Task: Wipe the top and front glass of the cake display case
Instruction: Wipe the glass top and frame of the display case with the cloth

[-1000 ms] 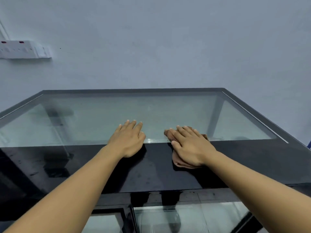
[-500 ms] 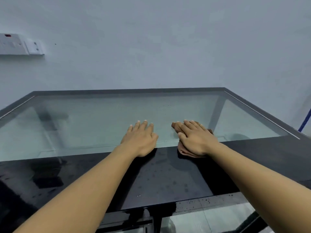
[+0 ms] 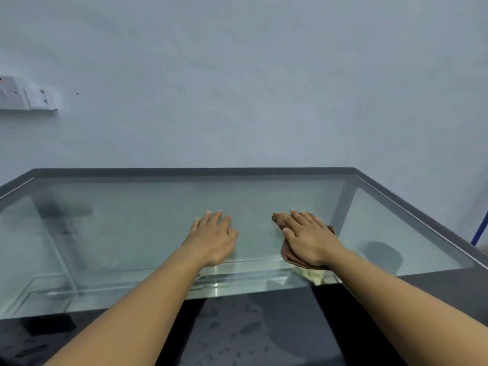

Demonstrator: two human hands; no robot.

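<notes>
The display case's top glass point(image 3: 148, 223) spans the view, framed in dark grey, with a glossy black band point(image 3: 250, 331) along its near edge. My right hand point(image 3: 309, 237) lies flat with straight fingers on a brown cloth point(image 3: 286, 253), pressing it onto the glass right of centre. The cloth shows at my fingertips and under my palm. My left hand point(image 3: 212, 237) rests flat and bare on the glass a little to the left, fingers straight, holding nothing. The front glass is out of sight.
A pale wall point(image 3: 264, 88) stands just behind the case, with white sockets point(image 3: 26, 96) at the left. A blue pole point(image 3: 480, 228) shows at the right edge. Droplets speckle the black band. Shelving shows dimly through the glass.
Both hands have slid away from me, off the black band and onto the clear glass, the right one carrying the cloth along. The camera has tilted up.
</notes>
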